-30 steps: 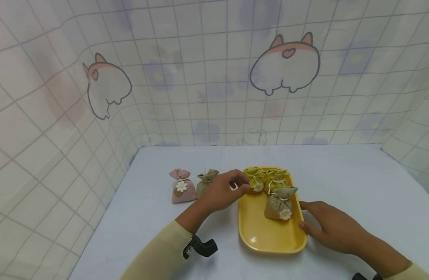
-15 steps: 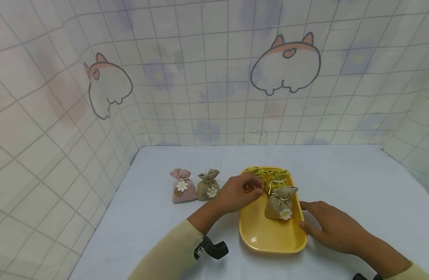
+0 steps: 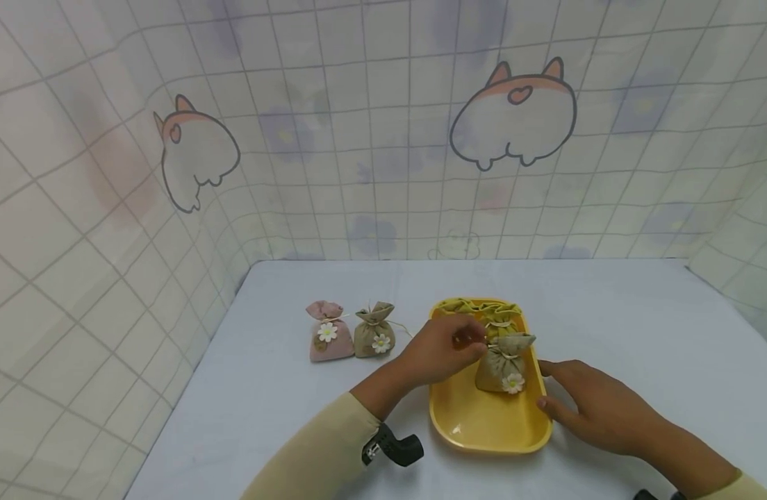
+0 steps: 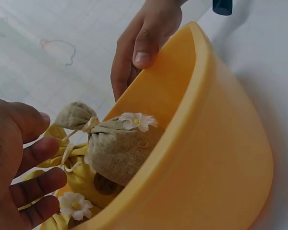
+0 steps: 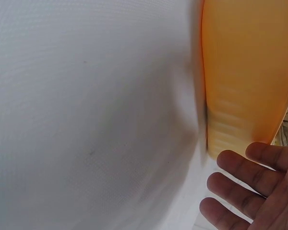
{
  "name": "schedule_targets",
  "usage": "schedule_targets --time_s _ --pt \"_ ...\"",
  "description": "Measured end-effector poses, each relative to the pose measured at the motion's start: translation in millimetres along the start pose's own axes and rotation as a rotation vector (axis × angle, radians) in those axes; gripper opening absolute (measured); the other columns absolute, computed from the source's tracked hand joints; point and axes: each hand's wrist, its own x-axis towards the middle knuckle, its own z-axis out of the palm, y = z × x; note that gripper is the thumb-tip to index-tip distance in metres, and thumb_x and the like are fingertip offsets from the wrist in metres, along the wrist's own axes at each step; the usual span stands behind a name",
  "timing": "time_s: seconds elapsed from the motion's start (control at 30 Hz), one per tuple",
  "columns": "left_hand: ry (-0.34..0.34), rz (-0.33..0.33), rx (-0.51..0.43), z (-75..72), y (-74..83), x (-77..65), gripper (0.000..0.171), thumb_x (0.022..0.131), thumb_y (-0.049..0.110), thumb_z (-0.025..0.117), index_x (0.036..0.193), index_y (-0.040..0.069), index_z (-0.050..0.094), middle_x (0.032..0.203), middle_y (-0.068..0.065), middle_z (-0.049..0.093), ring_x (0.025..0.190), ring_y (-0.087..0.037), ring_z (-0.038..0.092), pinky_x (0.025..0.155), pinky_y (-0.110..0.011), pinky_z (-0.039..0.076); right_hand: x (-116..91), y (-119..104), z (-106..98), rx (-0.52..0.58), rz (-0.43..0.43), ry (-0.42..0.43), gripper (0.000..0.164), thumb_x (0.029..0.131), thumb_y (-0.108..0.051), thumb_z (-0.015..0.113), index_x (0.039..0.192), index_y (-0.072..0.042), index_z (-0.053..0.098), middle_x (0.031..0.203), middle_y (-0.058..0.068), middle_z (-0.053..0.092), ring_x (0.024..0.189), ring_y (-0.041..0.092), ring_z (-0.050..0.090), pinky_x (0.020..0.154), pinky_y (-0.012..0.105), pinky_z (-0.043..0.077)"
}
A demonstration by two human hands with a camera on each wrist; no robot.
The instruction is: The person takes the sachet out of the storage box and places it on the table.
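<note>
Here's the left hand (image 3: 442, 351), loosely curled with a gap between thumb and fingers, over the yellow tray (image 3: 492, 423), just beside the grey-green pouch (image 3: 498, 369) inside it. That pouch's tied neck points to the far side, its long axis roughly along the tray's. Right hand (image 3: 599, 406): fingers extended, touching the tray's right side. On a yellow pouch (image 4: 81, 175), a round brown patch (image 4: 104, 184), perhaps a label, too dark to read.
</note>
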Motion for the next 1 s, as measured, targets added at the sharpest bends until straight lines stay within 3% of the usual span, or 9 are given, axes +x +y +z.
schedule_targets --time_s 0.23,0.73,1.0 --pt "-0.009 0.026 0.017 4.9 2.5 4.7 0.027 0.101 0.024 0.069 0.124 0.012 0.069 0.107 0.012 0.067 0.097 0.002 0.059 0.085 -0.017 0.049 0.0 -2.2 -3.4 0.001 -0.018 0.015 0.065 0.099 -0.062 0.056 0.139 -0.012 0.059 0.136 0.011 0.063 0.124 0.037 0.059 0.097 0.061 0.048" --pt "-0.031 -0.025 0.142 16.9 6.9 17.4 0.020 0.098 0.028 0.072 0.117 0.020 0.072 0.100 0.017 0.064 0.090 -0.001 0.057 0.075 -0.014 0.047 0.1 0.0 -0.1 0.006 0.009 -0.009 0.067 0.098 -0.064 0.055 0.140 -0.012 0.059 0.137 0.011 0.062 0.125 0.038 0.058 0.097 0.062 0.048" --pt "-0.038 -0.046 0.119 18.8 12.1 16.7 0.008 0.098 0.028 0.072 0.105 0.024 0.070 0.094 0.018 0.061 0.085 -0.002 0.056 0.069 -0.016 0.049 1.3 1.1 0.2 0.002 0.002 -0.001 0.066 0.099 -0.062 0.056 0.141 -0.011 0.058 0.137 0.012 0.062 0.126 0.038 0.058 0.098 0.062 0.047"
